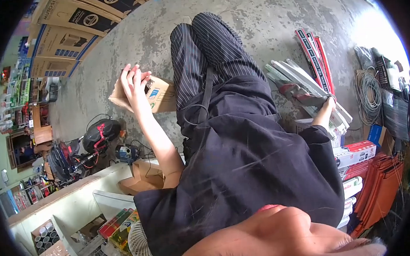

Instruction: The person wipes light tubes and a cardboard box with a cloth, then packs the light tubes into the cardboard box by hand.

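My left hand (134,83) is raised with its fingers stretched out, above a small open cardboard box (164,97) on the floor beside my leg. It holds nothing that I can see. Out to the other side, my right hand (330,103) is closed on the end of a crumpled grey and red cloth (304,96). The cloth lies across a bundle of long pale strips or tubes (308,73). Just beyond them are long red and white boxes (315,54).
Large printed cartons (62,47) stand at the upper left. A black machine (100,135) and a white divided bin (71,198) are at the lower left. A coil of grey cable (368,93) and stacked orange-brown sheets (377,189) are on the right.
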A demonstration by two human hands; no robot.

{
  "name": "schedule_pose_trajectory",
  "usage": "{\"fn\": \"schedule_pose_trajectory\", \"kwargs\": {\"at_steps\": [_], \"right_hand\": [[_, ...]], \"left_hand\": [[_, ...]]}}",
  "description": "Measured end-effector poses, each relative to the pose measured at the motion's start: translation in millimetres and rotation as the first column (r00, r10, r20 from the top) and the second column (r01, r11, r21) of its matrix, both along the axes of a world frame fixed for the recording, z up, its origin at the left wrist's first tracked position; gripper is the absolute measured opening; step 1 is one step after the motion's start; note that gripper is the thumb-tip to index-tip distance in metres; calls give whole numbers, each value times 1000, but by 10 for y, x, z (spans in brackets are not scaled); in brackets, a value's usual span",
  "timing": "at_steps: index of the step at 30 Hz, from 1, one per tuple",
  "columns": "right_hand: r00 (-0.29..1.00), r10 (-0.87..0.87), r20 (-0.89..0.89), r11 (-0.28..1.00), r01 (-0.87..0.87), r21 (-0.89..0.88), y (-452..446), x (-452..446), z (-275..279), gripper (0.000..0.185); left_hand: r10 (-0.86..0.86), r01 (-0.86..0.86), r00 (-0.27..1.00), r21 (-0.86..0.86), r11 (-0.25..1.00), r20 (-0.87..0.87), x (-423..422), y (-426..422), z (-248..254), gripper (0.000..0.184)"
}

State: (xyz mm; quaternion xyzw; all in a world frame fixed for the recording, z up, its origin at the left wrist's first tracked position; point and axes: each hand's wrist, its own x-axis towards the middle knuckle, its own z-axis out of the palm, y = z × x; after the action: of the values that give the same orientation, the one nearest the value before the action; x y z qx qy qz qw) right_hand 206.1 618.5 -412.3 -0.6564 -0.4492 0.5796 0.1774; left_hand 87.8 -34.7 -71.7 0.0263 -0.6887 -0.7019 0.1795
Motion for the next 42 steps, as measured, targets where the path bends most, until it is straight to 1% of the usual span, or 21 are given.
{"fn": "schedule_pose_trajectory", "kwargs": {"at_steps": [4,8,10,14,19,24,25,26,27,28,30,32,33,34,35,36,37,38,40,41,42], "right_hand": [[995,97,30,995,-98,20,14,44,31,40],[974,215,71,974,-219,50,-38,61,125,40],[953,294,79,953,-298,54,-63,21,187,41],[883,461,90,880,-468,87,-125,48,304,41],[676,737,-11,669,-727,154,-305,-106,782,42],[344,924,-167,377,-892,249,-602,-389,1427,40],[342,925,-165,374,-894,248,-790,-428,1702,40],[323,921,-218,384,-848,366,-1052,-472,2041,39],[291,917,-272,391,-788,475,-1186,-526,2270,37],[221,942,-251,328,-756,567,-1201,-639,2351,35],[291,953,-80,248,-601,760,-1482,-753,2581,37],[280,960,-10,152,-489,859,-1589,-856,2612,33],[277,948,-154,285,-531,798,-1655,-911,2609,34],[187,882,-433,453,-591,668,-1634,-955,2496,41],[259,899,-354,439,-561,702,-1763,-961,2549,44],[336,902,-272,420,-531,736,-1884,-955,2606,47],[319,907,-274,411,-537,737,-1923,-976,2586,47],[336,919,-207,359,-493,792,-1937,-994,2546,48],[348,928,-137,294,-451,843,-1975,-985,2550,50],[475,870,135,107,-448,887,-2013,-953,2588,50],[582,720,378,-82,-470,879,-2058,-929,2632,49]], "left_hand": [[10,-9,1000,-29,1000,29,-3,32,-14,45],[16,-16,1000,-14,1000,0,7,-39,5,45],[104,-108,993,-76,991,-58,33,-70,63,45],[168,-176,981,-83,981,-93,134,-163,205,43],[205,-220,968,-96,971,-147,200,-430,240,36],[233,-230,972,-277,933,-22,177,-736,25,28],[238,-227,971,-311,923,-3,176,-744,6,26],[244,-232,970,-311,922,0,178,-753,-19,26],[197,-173,979,-321,931,44,184,-773,-44,26],[156,-119,984,-332,936,86,193,-817,-60,25],[50,15,988,-412,911,145,163,-900,-116,25],[31,95,974,-528,844,224,57,-1032,-300,26],[6,116,986,-705,699,168,-5,-1141,-468,27],[-96,277,944,-601,750,315,-88,-1261,-635,29],[-131,435,863,-587,683,488,-178,-1384,-731,35],[-115,568,757,-560,603,643,-259,-1322,-646,43],[-159,654,692,-518,551,704,-277,-1241,-522,47],[-202,735,618,-467,492,760,-298,-1157,-407,51],[-285,755,588,-387,530,757,-369,-1124,-354,56],[-274,780,515,-311,543,812,-394,-1050,-232,59],[-205,781,551,-412,469,809,-459,-1104,-336,56]]}}
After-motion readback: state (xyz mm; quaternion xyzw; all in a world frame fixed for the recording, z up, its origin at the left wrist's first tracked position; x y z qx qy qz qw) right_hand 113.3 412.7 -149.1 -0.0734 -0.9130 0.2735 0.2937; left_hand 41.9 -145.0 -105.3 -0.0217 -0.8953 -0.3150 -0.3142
